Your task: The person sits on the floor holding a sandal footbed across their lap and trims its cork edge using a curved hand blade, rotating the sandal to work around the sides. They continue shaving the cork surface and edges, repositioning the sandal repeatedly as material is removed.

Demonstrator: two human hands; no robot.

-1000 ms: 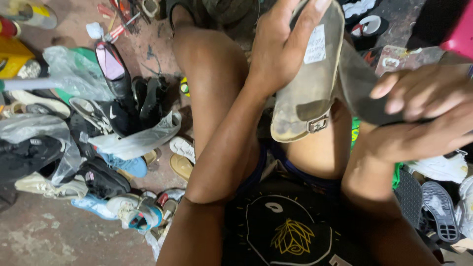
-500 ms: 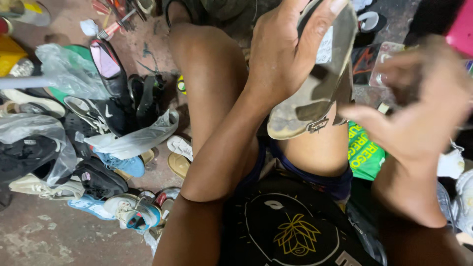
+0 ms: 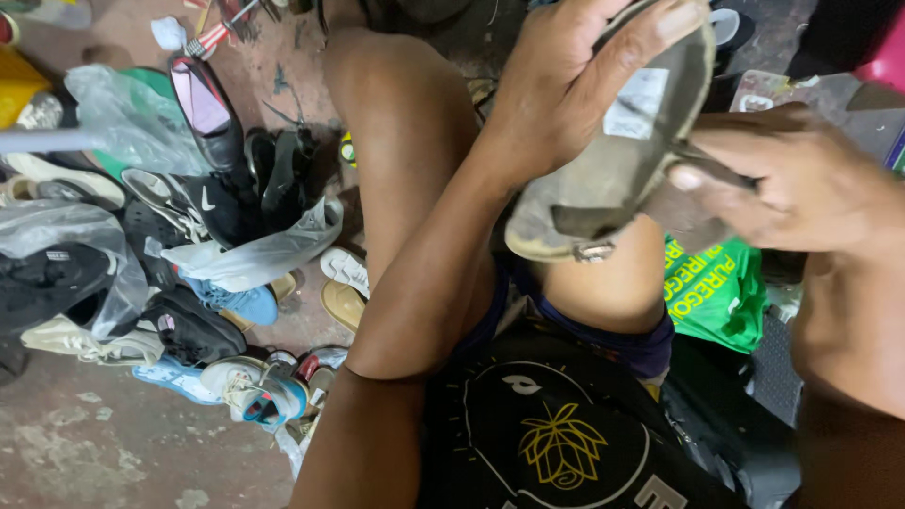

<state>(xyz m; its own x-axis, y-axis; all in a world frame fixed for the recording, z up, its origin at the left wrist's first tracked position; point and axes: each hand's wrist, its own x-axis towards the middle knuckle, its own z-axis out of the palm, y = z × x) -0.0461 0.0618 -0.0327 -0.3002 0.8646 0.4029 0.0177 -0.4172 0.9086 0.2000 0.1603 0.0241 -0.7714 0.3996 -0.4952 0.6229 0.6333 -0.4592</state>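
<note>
above the lap: left hand [image 3: 556, 90] gripping sandal [image 3: 622, 141] sole-up; right hand [image 3: 792, 179] now returned, fingers [image 3: 702, 174] pinching its strap [image 3: 693, 203].

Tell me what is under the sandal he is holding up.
Under the sandal, gripped by the left hand and the right hand, shows a bare knee and blue shorts. The floor below is hidden.

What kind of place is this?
Probably a shoe repair spot on the floor: a pile of worn shoes, tools on stained concrete, and a sandal held in both hands.
</note>
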